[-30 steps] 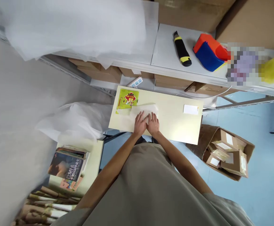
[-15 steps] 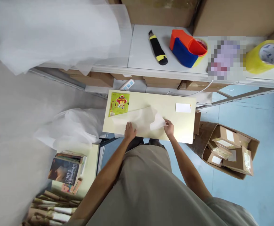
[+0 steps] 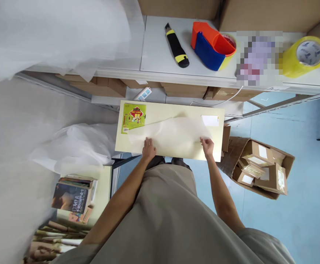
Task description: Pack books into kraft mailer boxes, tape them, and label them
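A thin translucent white sheet (image 3: 173, 134) lies spread across the pale yellow table (image 3: 162, 110). My left hand (image 3: 148, 148) presses on the sheet's near left edge, fingers together. My right hand (image 3: 207, 145) pinches the sheet's near right corner. A small green and yellow book (image 3: 134, 116) lies at the table's far left, partly under the sheet. A white card (image 3: 210, 120) lies at the far right, just beyond the sheet.
On the grey shelf (image 3: 160, 55) behind lie a black and yellow utility knife (image 3: 176, 46), an orange and blue tape dispenser (image 3: 211, 44) and a yellow tape roll (image 3: 304, 57). An open carton (image 3: 259, 167) of small boxes sits right. Books (image 3: 72, 198) and white foam (image 3: 74, 148) lie left.
My hands were side by side on the folded sheet. The right hand has drawn its corner to the right, unfolding and flattening the sheet, while the left stayed at the left edge.
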`<state>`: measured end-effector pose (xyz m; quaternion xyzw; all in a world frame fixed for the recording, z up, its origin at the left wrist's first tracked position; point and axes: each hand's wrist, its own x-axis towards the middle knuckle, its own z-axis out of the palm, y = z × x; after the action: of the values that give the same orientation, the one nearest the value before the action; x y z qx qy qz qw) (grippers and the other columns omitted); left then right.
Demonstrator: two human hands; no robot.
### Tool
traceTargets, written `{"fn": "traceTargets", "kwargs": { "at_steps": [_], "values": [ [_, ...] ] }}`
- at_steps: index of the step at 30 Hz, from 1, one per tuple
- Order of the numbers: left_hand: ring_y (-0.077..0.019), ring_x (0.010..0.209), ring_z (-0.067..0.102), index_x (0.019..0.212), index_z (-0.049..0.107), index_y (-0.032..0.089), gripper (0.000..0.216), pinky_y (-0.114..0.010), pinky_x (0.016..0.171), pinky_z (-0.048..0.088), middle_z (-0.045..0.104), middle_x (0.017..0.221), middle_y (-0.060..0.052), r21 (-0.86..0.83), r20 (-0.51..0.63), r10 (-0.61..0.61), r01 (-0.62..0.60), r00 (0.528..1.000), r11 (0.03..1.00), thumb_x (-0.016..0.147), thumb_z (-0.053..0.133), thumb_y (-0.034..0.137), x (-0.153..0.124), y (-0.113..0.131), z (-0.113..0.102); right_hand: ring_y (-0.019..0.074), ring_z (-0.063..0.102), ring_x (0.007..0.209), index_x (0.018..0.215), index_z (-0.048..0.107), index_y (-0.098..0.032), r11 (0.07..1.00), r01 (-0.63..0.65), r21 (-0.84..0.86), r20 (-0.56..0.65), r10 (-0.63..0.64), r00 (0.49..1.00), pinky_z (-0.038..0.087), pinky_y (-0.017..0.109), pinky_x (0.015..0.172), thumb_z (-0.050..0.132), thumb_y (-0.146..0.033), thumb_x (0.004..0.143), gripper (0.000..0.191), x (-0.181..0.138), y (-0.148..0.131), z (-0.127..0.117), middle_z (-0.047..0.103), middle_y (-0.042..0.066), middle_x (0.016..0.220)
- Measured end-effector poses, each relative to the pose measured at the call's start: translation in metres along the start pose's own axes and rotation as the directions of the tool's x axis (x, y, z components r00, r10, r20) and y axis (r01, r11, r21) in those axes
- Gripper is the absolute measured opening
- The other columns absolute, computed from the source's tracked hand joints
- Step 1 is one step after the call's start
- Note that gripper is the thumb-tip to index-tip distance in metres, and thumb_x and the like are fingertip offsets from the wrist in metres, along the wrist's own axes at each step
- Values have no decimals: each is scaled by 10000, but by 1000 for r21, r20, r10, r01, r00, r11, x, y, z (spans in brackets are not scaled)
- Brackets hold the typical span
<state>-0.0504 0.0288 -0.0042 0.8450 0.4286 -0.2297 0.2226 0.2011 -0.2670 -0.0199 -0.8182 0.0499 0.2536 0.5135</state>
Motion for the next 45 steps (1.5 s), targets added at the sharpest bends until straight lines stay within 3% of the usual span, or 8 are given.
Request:
{"fn": "traceTargets", "kwargs": {
  "at_steps": [5,9,15,19,22,28,37,45],
  "values": [
    [-387,1729,254,1706,345,23,773,-520,1360,379,251,1843,-269,-22,-42,63,-64,997,998,977,545,184,3,-5,-1,264,786,837,913,694,-183,997,-62,39,-89,65,994,595,329,711,654,-680,879,500,-5,6,-1,781,116,875],
    [-378,1733,247,1701,354,38,773,-513,1354,386,255,1847,-254,-17,-51,105,-106,993,994,966,549,178,7,-9,-3,285,784,796,915,692,-179,979,-164,-121,-180,141,974,604,363,728,688,-620,882,442,-19,23,-7,768,123,863],
    [-396,1732,242,1687,375,-14,759,-536,1367,353,231,1844,-282,13,-76,207,-206,976,978,965,525,163,16,-17,-6,377,685,1198,1436,565,-73,928,-107,-358,-440,-67,895,577,521,1025,604,-483,1001,599,-47,19,0,641,313,1349],
    [-391,1732,245,1696,391,-8,756,-533,1379,328,241,1846,-266,3,-97,275,-276,957,961,972,520,169,24,-24,-11,356,603,1324,1429,644,-150,796,236,-557,-81,-336,938,559,508,1099,565,-433,1046,483,-65,4,51,589,248,1433],
    [-384,1732,252,1688,428,15,737,-533,1389,303,255,1847,-246,-35,-115,328,-334,938,942,978,530,183,29,-35,-20,342,575,1355,1411,686,-191,732,310,-606,141,-285,948,569,496,1097,578,-379,1039,431,-79,0,101,575,218,1482],
    [-394,1743,211,1715,403,71,740,-569,1388,271,217,1861,-231,-113,-177,281,-303,943,946,1028,554,301,44,-85,-49,382,481,1460,1514,622,-215,672,168,-721,36,-207,978,506,580,1164,589,-363,1024,513,-112,8,156,446,216,1679],
    [-412,1757,118,1742,345,34,838,-586,1414,141,203,1857,-263,-128,-56,454,-458,889,880,1034,587,411,88,-150,-72,417,505,1477,1508,621,-137,678,49,-734,-91,-170,981,475,611,1210,633,-398,1013,560,-120,-24,198,486,271,1644],
    [-414,1761,91,1705,432,85,796,-637,1410,122,217,1863,-230,-195,-94,518,-526,850,828,986,637,356,113,-173,-88,317,588,1402,1502,686,-214,659,412,-629,322,-261,910,514,471,1235,519,-337,1116,438,-134,-85,334,649,176,1471]
  ]
}}
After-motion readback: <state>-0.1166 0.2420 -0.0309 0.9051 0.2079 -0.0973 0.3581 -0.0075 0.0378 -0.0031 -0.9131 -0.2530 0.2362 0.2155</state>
